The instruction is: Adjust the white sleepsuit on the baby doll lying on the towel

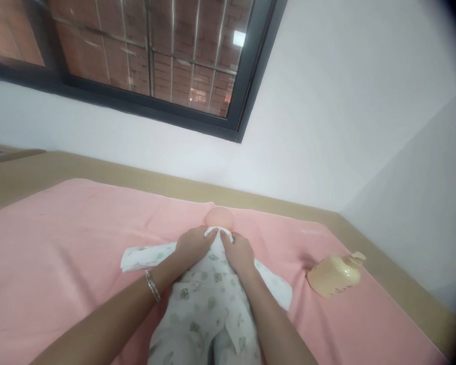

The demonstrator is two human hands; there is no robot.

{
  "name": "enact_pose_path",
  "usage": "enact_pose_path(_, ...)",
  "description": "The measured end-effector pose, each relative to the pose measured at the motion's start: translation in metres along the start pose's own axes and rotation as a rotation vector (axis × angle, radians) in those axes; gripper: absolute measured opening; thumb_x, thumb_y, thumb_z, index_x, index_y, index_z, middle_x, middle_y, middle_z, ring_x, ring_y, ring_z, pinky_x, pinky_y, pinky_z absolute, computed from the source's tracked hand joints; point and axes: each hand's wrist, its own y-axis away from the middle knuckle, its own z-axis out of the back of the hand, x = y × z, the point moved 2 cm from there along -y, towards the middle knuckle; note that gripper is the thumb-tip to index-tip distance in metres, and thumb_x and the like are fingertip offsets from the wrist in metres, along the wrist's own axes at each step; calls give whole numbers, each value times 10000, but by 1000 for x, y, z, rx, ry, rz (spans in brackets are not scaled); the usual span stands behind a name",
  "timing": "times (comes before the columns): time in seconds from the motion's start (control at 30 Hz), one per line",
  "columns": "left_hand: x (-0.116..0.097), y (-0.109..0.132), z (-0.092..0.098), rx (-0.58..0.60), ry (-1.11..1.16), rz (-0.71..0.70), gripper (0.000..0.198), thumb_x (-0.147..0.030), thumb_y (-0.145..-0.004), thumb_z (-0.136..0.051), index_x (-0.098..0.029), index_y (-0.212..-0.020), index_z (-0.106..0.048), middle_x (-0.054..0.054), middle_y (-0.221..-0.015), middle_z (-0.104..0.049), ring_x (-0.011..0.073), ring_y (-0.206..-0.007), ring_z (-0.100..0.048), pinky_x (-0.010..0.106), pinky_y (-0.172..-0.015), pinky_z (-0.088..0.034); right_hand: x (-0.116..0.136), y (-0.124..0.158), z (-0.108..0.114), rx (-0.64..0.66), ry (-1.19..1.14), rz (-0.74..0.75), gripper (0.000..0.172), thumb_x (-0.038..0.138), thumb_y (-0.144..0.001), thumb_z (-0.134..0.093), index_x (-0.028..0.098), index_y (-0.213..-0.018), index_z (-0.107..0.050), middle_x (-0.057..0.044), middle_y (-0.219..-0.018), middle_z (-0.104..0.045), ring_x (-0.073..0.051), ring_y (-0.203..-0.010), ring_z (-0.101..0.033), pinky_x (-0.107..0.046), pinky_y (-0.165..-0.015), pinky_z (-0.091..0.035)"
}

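A baby doll lies on a pink blanket (pixel 99 223), its smooth round head (pixel 219 218) at the far end and its legs toward me. It is dressed in a white baby garment (pixel 209 284) with small green and grey prints. One sleeve (pixel 148 257) spreads out flat to the left, and the other sleeve (pixel 275 286) to the right, partly behind my forearm. At the neckline, my left hand (pixel 195 246) pinches the left side of the collar. My right hand (pixel 239 253) grips the collar's right side, close beside it. Both thumbs meet near the neck, and the cloth under the fingers is hidden.
A yellowish bottle (pixel 334 276) with a spout lies tilted on the blanket to the right. The blanket covers a wooden surface whose edge (pixel 175 182) runs along a white wall (pixel 319 111). Above is a dark-framed window (pixel 148 104) with bars behind it.
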Motion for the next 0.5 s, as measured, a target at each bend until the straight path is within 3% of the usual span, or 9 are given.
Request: enact_pose_path(0.5, 2, 1, 1, 1, 72, -16, 571, -644, -848, -267, -231, -926, -654, 52, -937, -690, 234, -858, -617, 336, -767, -441, -9, -3, -6, -60, -88, 43, 570, 653, -879, -276, 204, -766, -609, -53, -774, -646, -203, -698, -572, -253, -542, -329)
